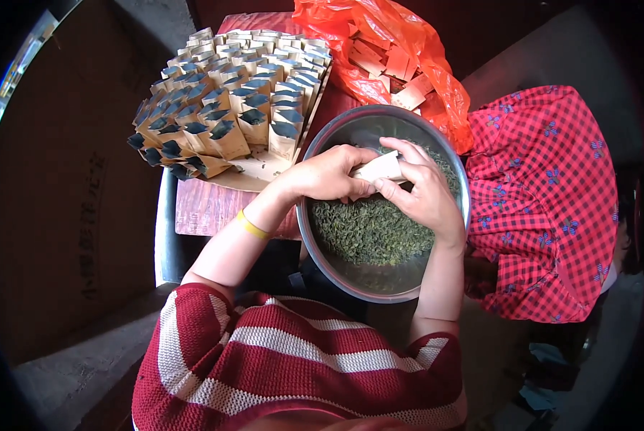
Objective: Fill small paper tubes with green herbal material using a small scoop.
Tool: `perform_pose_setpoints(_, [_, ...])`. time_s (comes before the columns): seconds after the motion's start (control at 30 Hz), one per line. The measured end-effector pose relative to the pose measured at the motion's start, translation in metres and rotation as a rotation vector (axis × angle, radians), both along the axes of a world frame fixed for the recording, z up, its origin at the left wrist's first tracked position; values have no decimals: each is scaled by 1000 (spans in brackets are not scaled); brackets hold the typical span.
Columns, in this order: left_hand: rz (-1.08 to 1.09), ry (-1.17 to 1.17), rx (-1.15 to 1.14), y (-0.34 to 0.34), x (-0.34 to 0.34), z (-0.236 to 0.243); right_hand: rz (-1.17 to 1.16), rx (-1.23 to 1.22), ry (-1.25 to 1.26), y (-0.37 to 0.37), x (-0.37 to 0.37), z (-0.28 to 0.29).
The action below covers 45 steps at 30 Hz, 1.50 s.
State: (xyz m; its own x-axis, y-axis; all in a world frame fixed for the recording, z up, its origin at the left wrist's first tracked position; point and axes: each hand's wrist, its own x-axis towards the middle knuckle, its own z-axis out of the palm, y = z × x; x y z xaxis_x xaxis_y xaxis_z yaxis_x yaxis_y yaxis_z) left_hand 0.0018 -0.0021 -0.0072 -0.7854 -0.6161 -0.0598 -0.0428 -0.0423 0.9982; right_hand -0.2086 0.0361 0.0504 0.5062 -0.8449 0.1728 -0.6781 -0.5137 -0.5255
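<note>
Both hands over round steel bowl [322, 248] of green tea leaves [369, 230]: left hand [329, 174] and right hand [422, 190] pinching small tan paper packet [379, 169] between them. Opened packets [229, 108] stacked just left, orange plastic bag [379, 36] behind.

A small pale paper packet [379, 169], tilted nearly flat, sits above a round steel bowl [340, 273] holding dark green dried leaves [369, 230] heaped across its bottom.

Head camera looks steeply down, close over the steel bowl [320, 237].
</note>
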Motion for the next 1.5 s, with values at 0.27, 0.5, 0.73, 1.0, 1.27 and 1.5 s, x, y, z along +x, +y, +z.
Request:
perform_pose_setpoints(0.27, [76, 141, -158, -1, -5, -9, -84, 56, -209, -5, -2, -6])
perform_pose_setpoints(0.5, [130, 70, -175, 3, -6, -6, 17, 86, 16, -5, -7, -13])
perform_pose_setpoints(0.73, [135, 18, -280, 2, -4, -6, -88, 127, 75, -6, 1, -8])
perform_pose_setpoints(1.0, [149, 9, -293, 1, -5, -4, -35, -60, -191, -10, -5, -19])
perform_pose_setpoints(1.27, [114, 94, -175, 0, -4, -8, -39, 102, -150, -11, -5, -19])
perform_pose_setpoints(1.5, [201, 110, -273, 1, -6, -10, -250, -6, 0, -10, -13, -8])
